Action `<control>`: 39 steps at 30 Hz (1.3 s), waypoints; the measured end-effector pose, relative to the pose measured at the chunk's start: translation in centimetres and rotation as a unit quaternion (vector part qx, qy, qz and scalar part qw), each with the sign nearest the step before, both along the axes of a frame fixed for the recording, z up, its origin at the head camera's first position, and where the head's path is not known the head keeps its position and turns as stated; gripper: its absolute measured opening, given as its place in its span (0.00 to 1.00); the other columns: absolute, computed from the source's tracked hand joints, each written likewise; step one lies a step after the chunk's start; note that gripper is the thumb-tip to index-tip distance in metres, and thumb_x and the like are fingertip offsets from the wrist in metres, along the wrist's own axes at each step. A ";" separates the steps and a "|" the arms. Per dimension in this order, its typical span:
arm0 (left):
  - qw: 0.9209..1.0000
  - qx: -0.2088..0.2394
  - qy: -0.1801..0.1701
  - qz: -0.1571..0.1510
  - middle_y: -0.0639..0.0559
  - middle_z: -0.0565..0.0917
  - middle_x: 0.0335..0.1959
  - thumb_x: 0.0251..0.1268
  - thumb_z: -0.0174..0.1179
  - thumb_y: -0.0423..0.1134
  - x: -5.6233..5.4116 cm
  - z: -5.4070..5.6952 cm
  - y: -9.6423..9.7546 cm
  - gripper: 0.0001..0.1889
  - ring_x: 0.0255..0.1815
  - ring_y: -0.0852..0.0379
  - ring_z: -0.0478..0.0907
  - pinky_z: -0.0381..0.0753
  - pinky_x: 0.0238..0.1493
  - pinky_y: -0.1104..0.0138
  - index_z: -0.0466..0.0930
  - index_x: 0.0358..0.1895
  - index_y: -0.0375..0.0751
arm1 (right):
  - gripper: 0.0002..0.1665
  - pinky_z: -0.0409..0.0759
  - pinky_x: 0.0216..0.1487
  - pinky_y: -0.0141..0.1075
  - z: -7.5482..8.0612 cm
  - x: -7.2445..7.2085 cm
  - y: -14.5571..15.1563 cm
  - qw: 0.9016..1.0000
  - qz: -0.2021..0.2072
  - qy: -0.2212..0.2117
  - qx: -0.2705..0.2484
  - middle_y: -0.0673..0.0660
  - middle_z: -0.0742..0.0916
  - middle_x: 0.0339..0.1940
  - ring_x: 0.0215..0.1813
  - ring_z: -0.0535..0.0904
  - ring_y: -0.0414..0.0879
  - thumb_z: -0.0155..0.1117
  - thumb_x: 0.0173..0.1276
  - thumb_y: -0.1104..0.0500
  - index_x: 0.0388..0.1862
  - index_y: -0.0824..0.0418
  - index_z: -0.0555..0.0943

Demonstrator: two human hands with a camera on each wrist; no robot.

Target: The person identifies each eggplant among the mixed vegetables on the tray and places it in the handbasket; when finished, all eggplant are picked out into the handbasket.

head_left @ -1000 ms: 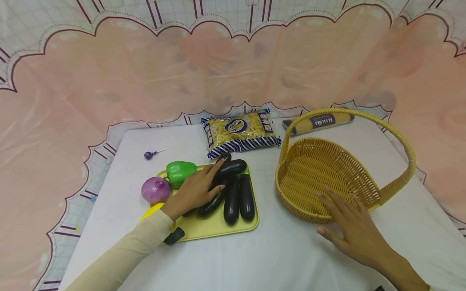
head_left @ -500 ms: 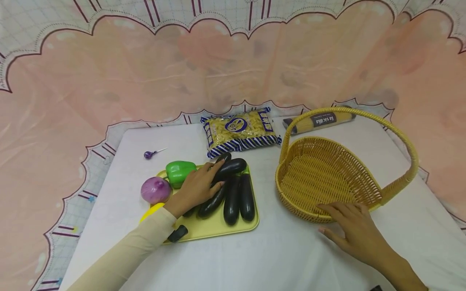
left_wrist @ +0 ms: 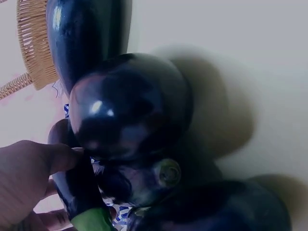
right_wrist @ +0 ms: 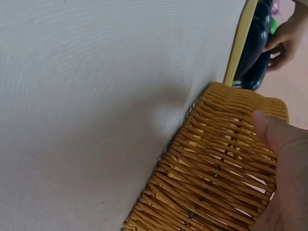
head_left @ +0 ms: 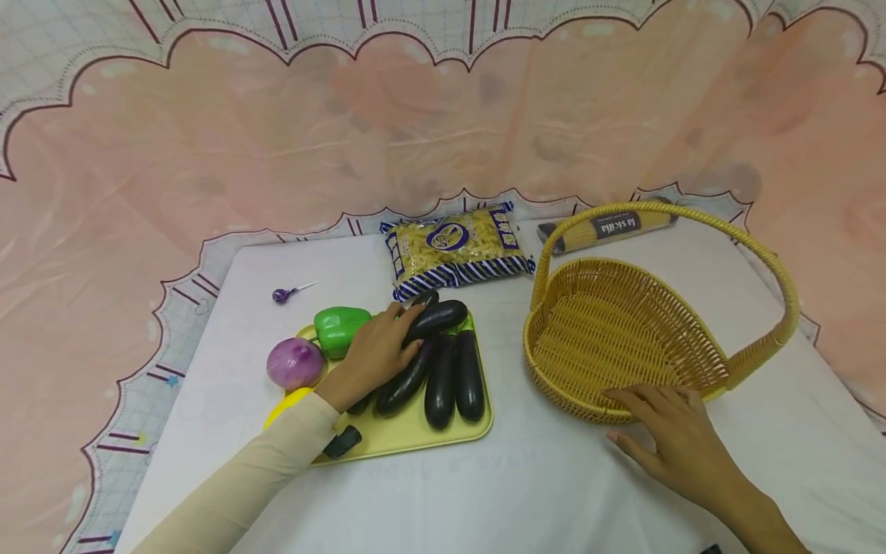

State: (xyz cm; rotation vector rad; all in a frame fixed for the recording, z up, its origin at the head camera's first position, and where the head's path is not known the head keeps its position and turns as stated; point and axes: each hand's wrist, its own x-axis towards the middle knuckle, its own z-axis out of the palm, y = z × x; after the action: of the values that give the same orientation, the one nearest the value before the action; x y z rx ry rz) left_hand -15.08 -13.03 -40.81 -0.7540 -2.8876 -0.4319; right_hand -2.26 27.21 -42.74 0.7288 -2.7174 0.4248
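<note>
My left hand (head_left: pixel 374 350) grips a dark purple eggplant (head_left: pixel 441 317) lying on top of several others on a yellow tray (head_left: pixel 422 440). In the left wrist view, thumb and fingers wrap the slim eggplant (left_wrist: pixel 77 185) near its green cap, beside fatter glossy ones. My right hand (head_left: pixel 681 442) holds the near rim of a wicker basket (head_left: pixel 595 346), fingers over the inside and thumb outside. The right wrist view shows that thumb against the woven wall (right_wrist: pixel 207 168). Nothing lies in the basket.
A green bell pepper (head_left: pixel 341 331), purple onion (head_left: pixel 295 363) and partly hidden yellow item (head_left: pixel 289 402) sit at the tray's left. Behind are a pasta bag (head_left: pixel 453 250), a spaghetti pack (head_left: pixel 612 225) and a lollipop (head_left: pixel 281 295). The basket's tall handle (head_left: pixel 768 265) arches up.
My right hand's fingers have bent down from straight onto the basket's near rim. My left hand's fingers have curled closer around the top eggplant, which has barely moved.
</note>
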 end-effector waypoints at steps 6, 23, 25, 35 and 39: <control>1.000 -0.003 0.006 0.002 0.41 0.78 0.43 0.62 0.67 0.40 -0.2 0.2 0.1 0.27 0.37 0.45 0.79 0.79 0.34 0.52 0.74 0.65 0.41 | 0.34 0.63 0.46 0.51 0.1 -0.1 0.0 1.000 0.003 0.007 -0.003 0.53 0.83 0.45 0.46 0.78 0.53 0.78 0.50 0.50 0.57 0.58 0.79; 1.000 0.002 -0.001 0.016 0.40 0.80 0.45 0.64 0.64 0.36 -0.1 0.7 0.2 0.25 0.38 0.42 0.80 0.78 0.33 0.51 0.73 0.65 0.41 | 0.33 0.62 0.45 0.49 0.2 -0.2 0.0 1.000 -0.002 0.011 -0.001 0.53 0.84 0.45 0.46 0.78 0.53 0.77 0.50 0.49 0.56 0.57 0.80; 1.000 0.009 0.001 0.017 0.40 0.80 0.45 0.63 0.65 0.36 -0.1 0.7 0.2 0.25 0.39 0.42 0.80 0.78 0.33 0.51 0.73 0.64 0.41 | 0.33 0.62 0.46 0.50 0.1 -0.2 0.0 1.000 -0.003 0.011 -0.001 0.53 0.84 0.45 0.46 0.78 0.53 0.77 0.50 0.50 0.56 0.56 0.80; 1.000 0.007 0.008 0.012 0.41 0.79 0.44 0.64 0.65 0.36 0.0 1.2 0.3 0.25 0.38 0.43 0.80 0.78 0.31 0.52 0.72 0.64 0.42 | 0.33 0.62 0.48 0.51 -0.2 -0.1 0.0 1.000 0.001 0.010 -0.012 0.52 0.83 0.45 0.46 0.78 0.53 0.77 0.51 0.50 0.56 0.57 0.79; 1.000 0.010 0.006 0.013 0.42 0.79 0.43 0.64 0.64 0.36 0.1 1.4 0.3 0.25 0.37 0.44 0.79 0.78 0.31 0.52 0.72 0.65 0.43 | 0.33 0.63 0.47 0.51 -0.2 -0.1 0.0 1.000 0.001 0.010 -0.012 0.52 0.83 0.45 0.46 0.78 0.53 0.77 0.51 0.50 0.56 0.57 0.79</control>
State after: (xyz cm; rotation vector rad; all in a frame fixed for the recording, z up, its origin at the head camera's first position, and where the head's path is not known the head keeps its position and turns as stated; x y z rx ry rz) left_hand -14.98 -12.68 -39.42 -0.7136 -2.8734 -0.4499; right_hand -2.31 27.21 -42.90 0.7266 -2.6879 0.4486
